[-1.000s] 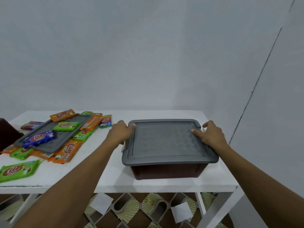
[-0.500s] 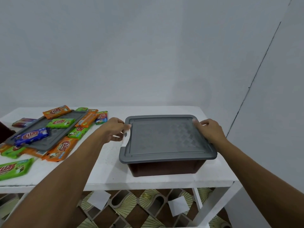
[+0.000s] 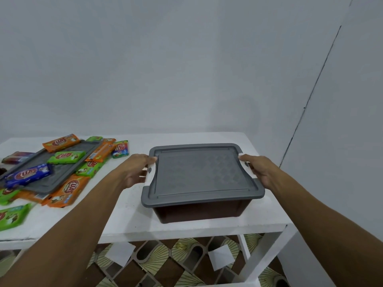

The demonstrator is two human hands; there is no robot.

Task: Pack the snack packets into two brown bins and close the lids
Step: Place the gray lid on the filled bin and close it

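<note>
A brown bin (image 3: pixel 199 211) stands on the right half of the white table (image 3: pixel 128 222), covered by a grey patterned lid (image 3: pixel 199 172). My left hand (image 3: pixel 134 170) grips the white clip (image 3: pixel 149 170) at the lid's left notch. My right hand (image 3: pixel 262 171) grips the white clip (image 3: pixel 245 164) at the right notch. Both clips stand up against the lid's edge. Loose snack packets lie at the left: a blue one (image 3: pixel 28 175), a green one (image 3: pixel 66 157) and an orange one (image 3: pixel 61 142). The bin's contents are hidden.
A second grey lid (image 3: pixel 51 183) lies flat at the left with packets on and around it, including an orange packet (image 3: pixel 67 192) and a green one (image 3: pixel 11 217) near the front edge. The wall is close on the right. Patterned floor shows under the table.
My hands slid off the top of the lid to its two side notches and now hold the white clips, which have swung up into sight. The view shifted slightly.
</note>
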